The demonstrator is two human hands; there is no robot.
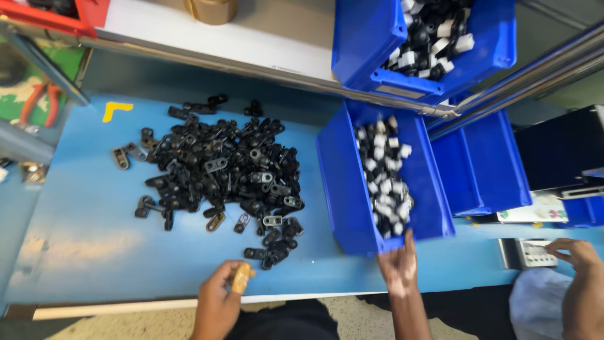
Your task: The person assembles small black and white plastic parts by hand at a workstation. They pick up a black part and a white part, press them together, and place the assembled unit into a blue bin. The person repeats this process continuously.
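Left hand (221, 294) rested at the near table edge (94, 252), forearm coming up from below, fingers curled closed around a small tan piece (241, 277). Right hand (399, 264) reached forward, fingertips at the near rim of the blue bin (343, 189) holding white and black parts (384, 182). Fingertips were blurred and partly against the rim; could not tell whether that hand gripped anything. The tan piece's shape was half hidden by the fingers. A pile of black clips (223, 170) lay on the blue mat, apart from both hands. Another person's hand (572, 252) touched a keypad (531, 253) at far right.
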